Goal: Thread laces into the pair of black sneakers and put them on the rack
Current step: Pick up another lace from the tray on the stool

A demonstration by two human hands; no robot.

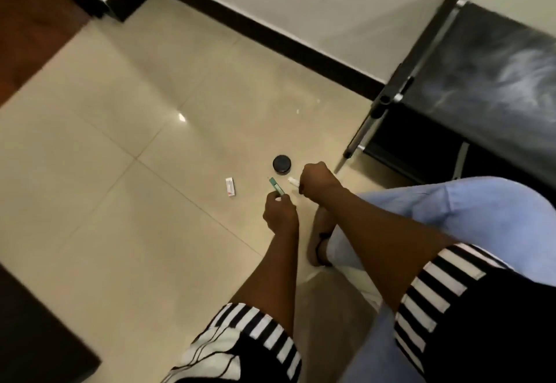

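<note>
My left hand (pixel 279 209) pinches a thin green-tipped stick (pixel 276 185), and my right hand (pixel 316 179) is fisted round a small white piece (pixel 293 181); what either one is, I cannot tell. Just beyond my right hand sits a round black tin (pixel 282 164), with a small white packet (pixel 230 186) to its left. Right of the tin stands the black shoe rack (pixel 469 81), against the wall. No sneakers are in view.

1. I see a glossy, smooth tiled floor (pixel 126 129) that mirrors the light.
2. The rack (pixel 469 87) looks like metal tubing with dark, faintly shiny cloth shelves.
3. The round black tin (pixel 282 164) looks matt.
4. My sleeves (pixel 433 286) are striped cloth.
</note>
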